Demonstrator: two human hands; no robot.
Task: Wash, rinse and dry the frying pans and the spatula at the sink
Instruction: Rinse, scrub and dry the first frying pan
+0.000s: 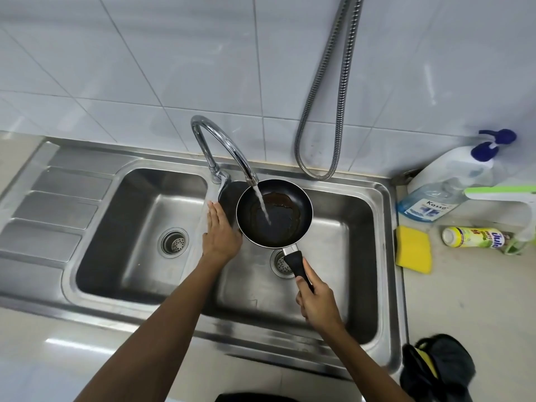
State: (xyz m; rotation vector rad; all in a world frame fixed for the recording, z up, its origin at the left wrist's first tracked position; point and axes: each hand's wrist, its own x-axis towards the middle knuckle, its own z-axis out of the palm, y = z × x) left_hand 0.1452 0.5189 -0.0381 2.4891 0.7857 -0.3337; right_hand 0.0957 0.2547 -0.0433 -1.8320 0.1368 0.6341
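A small black frying pan (275, 216) hangs over the right basin of the steel sink (383, 227), held by its black handle in my right hand (316, 300). Water runs from the chrome faucet (220, 146) into the pan, which has brown residue on its bottom. My left hand (220, 233) lies flat with fingers together beside the pan's left rim, near the divider between the basins; I cannot tell whether it touches the pan. No spatula or second pan is in view.
A yellow sponge (413, 249) lies on the counter right of the sink, with a lying yellow dish-soap bottle (472, 237), a blue-pump bottle (446, 184) and a green-white tool (504, 192). A dark cloth (438, 369) sits at bottom right. A metal hose (324, 105) hangs on the tiled wall.
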